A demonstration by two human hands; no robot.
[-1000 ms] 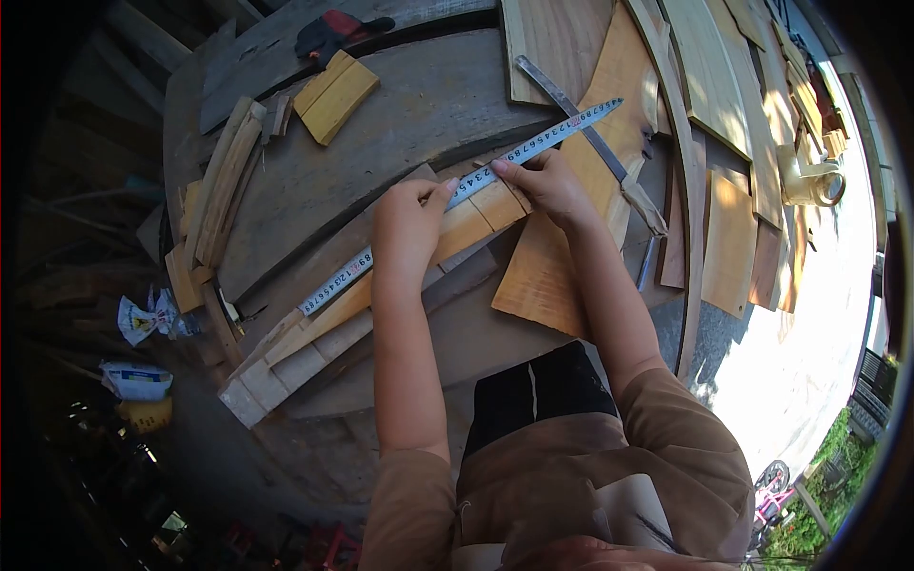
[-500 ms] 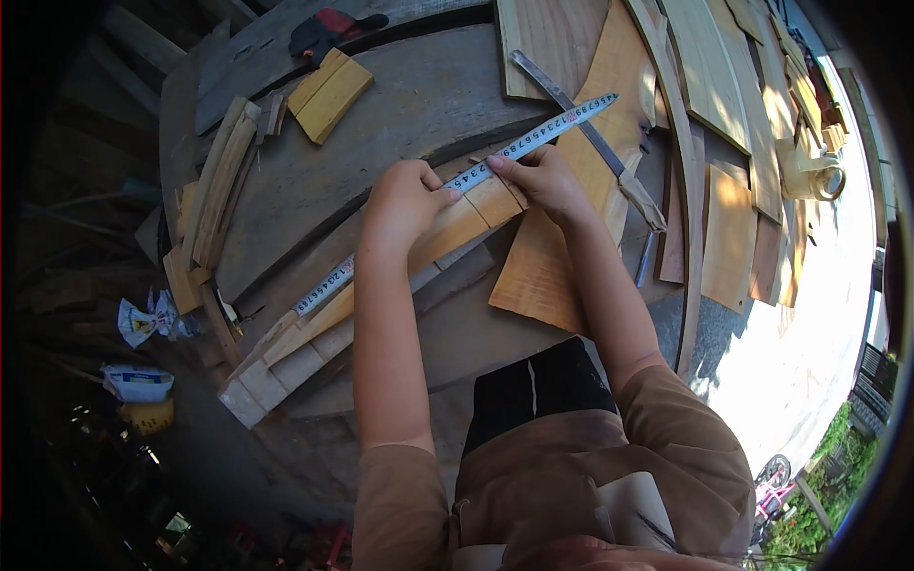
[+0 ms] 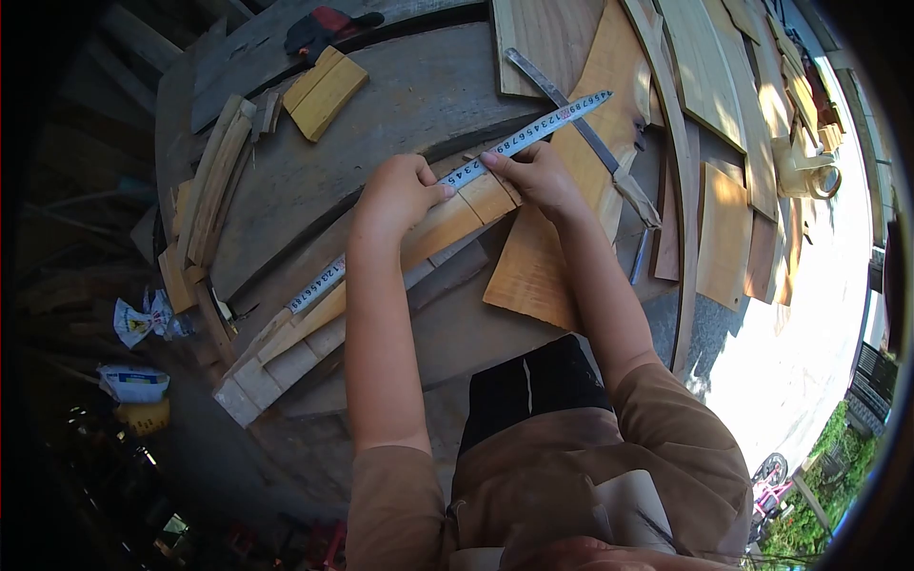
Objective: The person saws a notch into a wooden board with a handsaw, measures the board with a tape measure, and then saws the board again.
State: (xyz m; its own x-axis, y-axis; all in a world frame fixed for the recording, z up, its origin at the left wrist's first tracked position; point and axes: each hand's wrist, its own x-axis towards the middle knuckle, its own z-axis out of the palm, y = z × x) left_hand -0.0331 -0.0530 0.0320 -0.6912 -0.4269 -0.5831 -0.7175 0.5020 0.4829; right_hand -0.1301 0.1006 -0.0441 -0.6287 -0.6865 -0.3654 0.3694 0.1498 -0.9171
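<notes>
A white measuring tape (image 3: pixel 546 126) with black numbers runs slantwise along a curved strip of wood (image 3: pixel 428 240). My left hand (image 3: pixel 402 193) pinches the tape near the middle of the strip, thumb on top. My right hand (image 3: pixel 533 175) grips it farther right, close to the strip's squared end, with the thumb on the numbers. Past that hand the tape's pointed end juts out over a brown board. Its lower-left stretch shows again beyond my left forearm. Pencil-like lines cross the strip near the right hand. Wooden blocks (image 3: pixel 255 385) sit beneath the strip's lower-left end.
A metal bar with a wrapped handle (image 3: pixel 595 143) lies across the brown board (image 3: pixel 533 276). A yellowish wood block (image 3: pixel 326 93) and a red-and-black object (image 3: pixel 324 33) lie at the back. Curved wood pieces (image 3: pixel 217 181) are stacked left; planks (image 3: pixel 700 76) and a pale mug (image 3: pixel 804 169) are at right.
The whole view has shifted slightly, so everything sits a little farther left. Both hands keep their hold on the measuring tape, and its position along the wood looks the same.
</notes>
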